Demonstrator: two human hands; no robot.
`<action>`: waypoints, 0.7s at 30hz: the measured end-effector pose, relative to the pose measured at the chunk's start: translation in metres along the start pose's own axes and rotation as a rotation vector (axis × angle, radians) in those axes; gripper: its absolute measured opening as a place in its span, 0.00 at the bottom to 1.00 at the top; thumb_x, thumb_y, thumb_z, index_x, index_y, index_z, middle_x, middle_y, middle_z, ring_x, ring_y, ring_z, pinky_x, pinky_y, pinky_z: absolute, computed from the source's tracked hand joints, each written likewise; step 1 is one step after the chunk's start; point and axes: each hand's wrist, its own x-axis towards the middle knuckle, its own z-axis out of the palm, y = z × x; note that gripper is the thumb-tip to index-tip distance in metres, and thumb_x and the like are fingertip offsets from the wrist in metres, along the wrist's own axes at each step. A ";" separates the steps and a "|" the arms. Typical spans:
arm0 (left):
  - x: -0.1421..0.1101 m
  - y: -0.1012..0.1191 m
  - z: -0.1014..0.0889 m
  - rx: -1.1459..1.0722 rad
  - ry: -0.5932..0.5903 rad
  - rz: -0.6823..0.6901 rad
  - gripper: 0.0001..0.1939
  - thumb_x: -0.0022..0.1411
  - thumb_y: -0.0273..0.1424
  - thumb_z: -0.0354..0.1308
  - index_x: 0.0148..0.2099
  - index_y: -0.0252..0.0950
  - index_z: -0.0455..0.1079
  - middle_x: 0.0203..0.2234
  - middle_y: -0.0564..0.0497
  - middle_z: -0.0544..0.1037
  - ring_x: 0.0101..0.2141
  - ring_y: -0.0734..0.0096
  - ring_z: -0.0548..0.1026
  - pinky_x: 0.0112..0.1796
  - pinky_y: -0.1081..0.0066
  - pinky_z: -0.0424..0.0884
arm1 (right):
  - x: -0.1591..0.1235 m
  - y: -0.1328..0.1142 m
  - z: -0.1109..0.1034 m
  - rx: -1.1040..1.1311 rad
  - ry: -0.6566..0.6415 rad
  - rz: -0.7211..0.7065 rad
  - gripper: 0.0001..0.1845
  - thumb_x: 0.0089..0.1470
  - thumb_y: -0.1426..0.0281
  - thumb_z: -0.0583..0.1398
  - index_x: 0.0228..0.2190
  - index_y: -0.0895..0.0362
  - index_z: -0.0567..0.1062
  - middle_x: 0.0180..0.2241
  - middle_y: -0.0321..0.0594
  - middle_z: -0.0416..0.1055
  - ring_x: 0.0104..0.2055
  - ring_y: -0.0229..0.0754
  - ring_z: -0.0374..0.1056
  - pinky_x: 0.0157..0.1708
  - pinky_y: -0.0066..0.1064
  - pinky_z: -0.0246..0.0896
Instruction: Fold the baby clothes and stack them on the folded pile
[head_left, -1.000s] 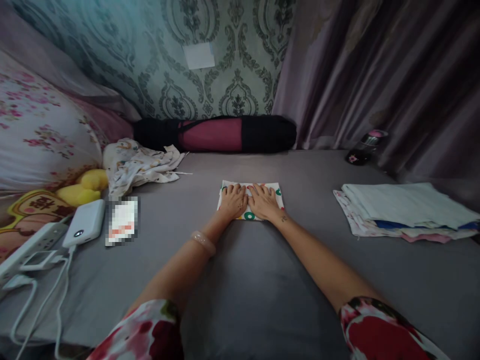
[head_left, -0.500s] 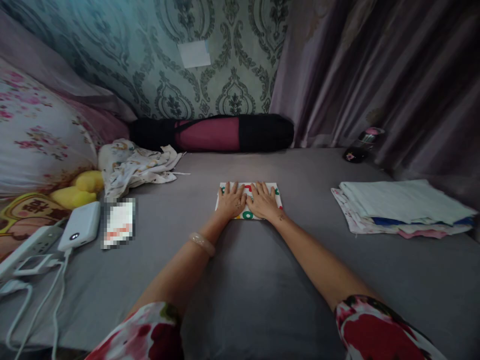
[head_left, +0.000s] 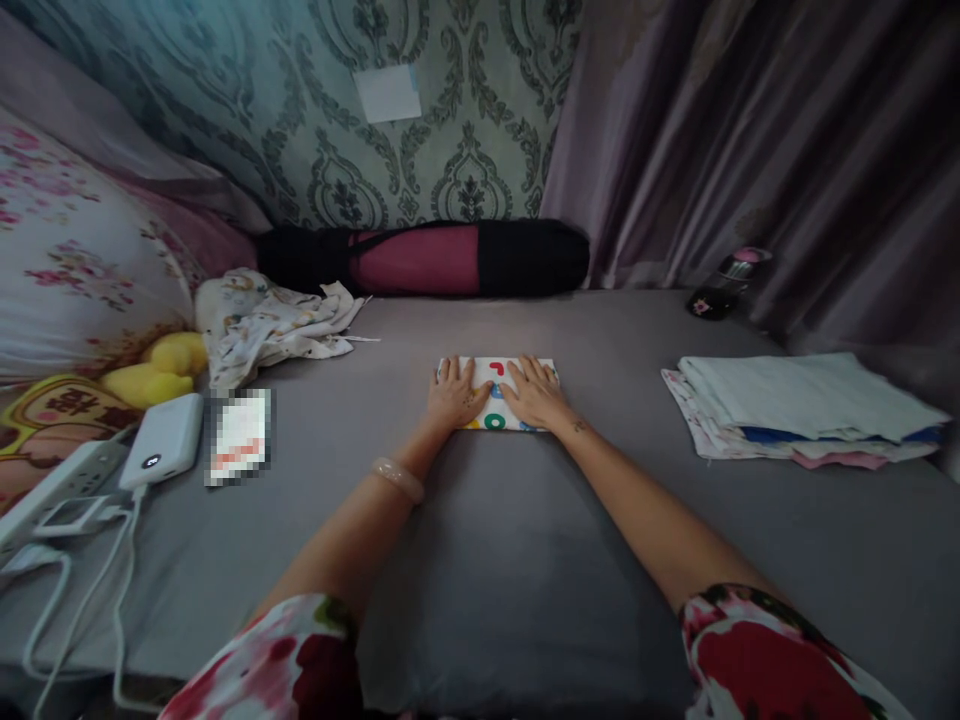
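The folded patterned cloth [head_left: 496,400] lay flat on the grey sheet [head_left: 510,580], beneath both hands. The left hand [head_left: 454,396] was open, palm down, over the cloth's left side, and the right hand [head_left: 537,394] was spread likewise over its right side. Between them, the red and green print showed. The stack of folded fabrics [head_left: 802,400] sat well apart, to the right.

folded cloth [head_left: 482,373]: green O-like ring | printed cushion [head_left: 67,405]: dark Chinese-style character, I can't make it out | power bank [head_left: 166,430]: display too small to read | card [head_left: 241,432]: blurred out
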 end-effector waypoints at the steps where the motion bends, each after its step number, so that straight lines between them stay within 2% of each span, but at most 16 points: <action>1: 0.000 -0.001 0.000 -0.005 0.003 0.006 0.37 0.65 0.52 0.38 0.68 0.35 0.51 0.65 0.37 0.54 0.65 0.48 0.50 0.61 0.51 0.47 | 0.000 -0.001 -0.001 0.005 0.003 0.003 0.32 0.64 0.56 0.44 0.63 0.60 0.57 0.66 0.52 0.48 0.68 0.52 0.41 0.64 0.45 0.35; 3: -0.001 -0.004 -0.001 -0.012 0.006 0.023 0.36 0.66 0.52 0.39 0.68 0.35 0.52 0.65 0.37 0.54 0.65 0.48 0.50 0.61 0.52 0.48 | -0.002 -0.001 -0.003 0.016 0.033 0.061 0.33 0.64 0.57 0.44 0.62 0.63 0.57 0.65 0.54 0.50 0.67 0.52 0.43 0.63 0.45 0.36; 6: -0.004 -0.013 -0.001 -0.017 -0.008 0.047 0.36 0.66 0.52 0.37 0.68 0.35 0.50 0.66 0.39 0.53 0.65 0.52 0.49 0.61 0.54 0.48 | -0.005 -0.001 -0.005 0.029 0.092 0.234 0.33 0.63 0.58 0.43 0.61 0.68 0.57 0.64 0.59 0.51 0.66 0.55 0.46 0.62 0.47 0.39; 8: -0.005 -0.020 -0.001 -0.022 -0.022 0.058 0.36 0.67 0.51 0.36 0.68 0.34 0.48 0.66 0.39 0.52 0.66 0.55 0.49 0.62 0.55 0.47 | -0.007 0.000 -0.005 0.042 0.091 0.284 0.33 0.63 0.59 0.43 0.60 0.70 0.57 0.64 0.60 0.52 0.65 0.56 0.46 0.61 0.48 0.40; 12: -0.004 -0.029 0.001 -0.022 -0.044 0.070 0.35 0.68 0.50 0.34 0.69 0.34 0.47 0.67 0.40 0.51 0.66 0.56 0.48 0.62 0.54 0.45 | -0.007 0.000 -0.004 0.057 0.076 0.279 0.33 0.62 0.59 0.44 0.60 0.69 0.57 0.64 0.59 0.51 0.65 0.55 0.46 0.61 0.48 0.39; 16: -0.003 -0.029 0.001 -0.011 -0.053 0.085 0.35 0.68 0.49 0.34 0.69 0.33 0.47 0.67 0.39 0.51 0.66 0.55 0.48 0.62 0.53 0.46 | -0.007 0.000 -0.004 0.057 0.081 0.286 0.32 0.62 0.60 0.45 0.60 0.69 0.58 0.64 0.60 0.52 0.65 0.55 0.47 0.61 0.47 0.40; 19: -0.008 -0.022 -0.005 0.035 -0.004 0.067 0.34 0.68 0.49 0.36 0.67 0.32 0.50 0.66 0.37 0.53 0.65 0.53 0.50 0.62 0.52 0.46 | -0.007 -0.001 -0.006 0.039 0.082 0.292 0.32 0.62 0.60 0.45 0.59 0.69 0.59 0.63 0.59 0.53 0.65 0.56 0.48 0.61 0.48 0.40; 21: -0.015 -0.016 -0.011 0.068 0.059 0.036 0.33 0.68 0.47 0.37 0.66 0.30 0.54 0.65 0.36 0.55 0.65 0.52 0.50 0.62 0.52 0.43 | -0.009 -0.006 -0.008 0.007 0.122 0.270 0.31 0.62 0.61 0.45 0.59 0.69 0.60 0.63 0.59 0.53 0.65 0.56 0.47 0.62 0.50 0.36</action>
